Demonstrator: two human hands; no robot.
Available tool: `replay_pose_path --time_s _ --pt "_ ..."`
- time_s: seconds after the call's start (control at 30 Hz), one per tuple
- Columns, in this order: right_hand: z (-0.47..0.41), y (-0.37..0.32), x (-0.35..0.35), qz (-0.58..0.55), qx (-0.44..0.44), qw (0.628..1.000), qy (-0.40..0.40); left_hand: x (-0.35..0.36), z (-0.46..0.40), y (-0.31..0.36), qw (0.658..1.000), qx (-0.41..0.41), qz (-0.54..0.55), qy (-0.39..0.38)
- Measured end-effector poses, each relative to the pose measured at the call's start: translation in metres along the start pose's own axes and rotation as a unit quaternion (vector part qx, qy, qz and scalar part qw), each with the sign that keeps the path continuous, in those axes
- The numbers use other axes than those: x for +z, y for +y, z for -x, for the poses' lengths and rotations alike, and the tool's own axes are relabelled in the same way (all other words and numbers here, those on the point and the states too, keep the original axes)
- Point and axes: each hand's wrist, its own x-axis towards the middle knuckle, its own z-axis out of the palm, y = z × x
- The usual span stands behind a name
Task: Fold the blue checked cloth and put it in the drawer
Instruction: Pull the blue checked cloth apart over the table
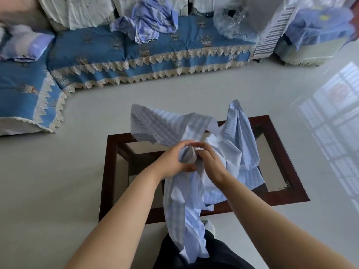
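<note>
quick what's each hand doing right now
Left hand: gripping a bunched part of the blue checked cloth.
Right hand: fingers curled on the same cloth, pinching it.

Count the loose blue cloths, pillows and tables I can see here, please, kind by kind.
Blue cloths: 2, the checked cloth that the left hand and right hand grip, and a crumpled cloth on the sofa.
Pillows: 1.
Tables: 1.
Total: 4.
</note>
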Motion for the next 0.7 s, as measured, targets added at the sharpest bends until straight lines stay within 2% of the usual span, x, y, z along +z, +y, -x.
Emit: replay_pose_path --time_s 0.07,0.1,0.17,0.23,0.3,0.37,0.47,0.6,0.63,0.7 --pt "0.0 0.0 -0.004 -0.022 0.02 0.999 0.013 0.006 -0.002 -0.003 0.998 0.02 -0.048 0.047" --pt "0.0 0.0 -0.003 0.009 0.018 0.999 0.025 0.008 -0.004 -0.002 0.995 0.023 -0.066 0.075" --pt "-0.001 0.007 -0.001 0.15 -0.011 0.986 0.073 0.011 -0.006 0.002 0.989 0.009 -0.088 0.119" --pt "-0.002 0.017 0.0 0.266 -0.031 0.956 0.123 0.015 -0.007 0.007 0.986 0.011 -0.076 0.151" --pt "-0.002 0.025 -0.002 0.332 0.006 0.932 0.146 0.018 -0.006 0.009 0.982 0.019 -0.046 0.182" --pt "-0.002 0.038 -0.009 0.375 0.099 0.914 0.119 0.017 -0.005 0.008 0.976 0.014 -0.007 0.218" --pt "0.001 0.054 -0.029 0.361 0.227 0.9 0.092 0.012 0.0 0.003 0.96 -0.017 0.067 0.271" --pt "-0.003 0.056 -0.064 0.323 0.256 0.891 0.188 0.006 0.014 -0.007 0.937 -0.064 0.162 0.303" --pt "-0.008 0.05 -0.068 0.293 0.25 0.9 0.204 0.006 0.017 -0.01 0.933 -0.079 0.183 0.3" --pt "-0.022 0.034 -0.065 0.147 0.279 0.924 0.217 0.007 0.023 -0.017 0.927 -0.099 0.206 0.296"
